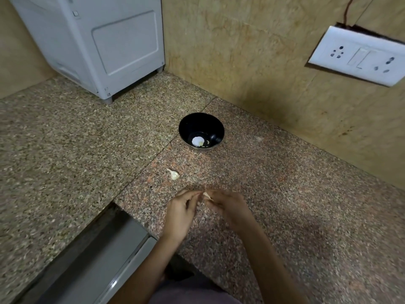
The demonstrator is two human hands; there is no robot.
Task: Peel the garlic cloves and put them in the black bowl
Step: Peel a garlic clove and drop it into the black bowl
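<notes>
**Both hands at one clove above the granite counter**

Nearest the camera, two bare forearms reach forward over the speckled granite counter [295,194]; to their left, below the counter's edge, runs a grey metal channel [98,260]. The left hand [179,216] has its fingers curled, the tips drawn together at a garlic clove [207,196]; the right hand [230,209] meets it from the other side, fingers bent, pinching the same clove; the clove is held between the two sets of fingertips, above the counter, though blur hides how each finger lies. Just beyond the hands a loose clove [174,174] lies on the granite with its skin on, apart from both hands. Further back stands the black bowl [186,123], upright, near the tiled wall [252,62]; pale pieces [198,141] rest in its bottom, one round and white, smaller ones beside it. At the far left a light grey appliance [98,40] stands on short feet in the corner; on the wall at the right hangs a white socket plate [359,54], tilted, with a dark gap behind its upper edge.
</notes>
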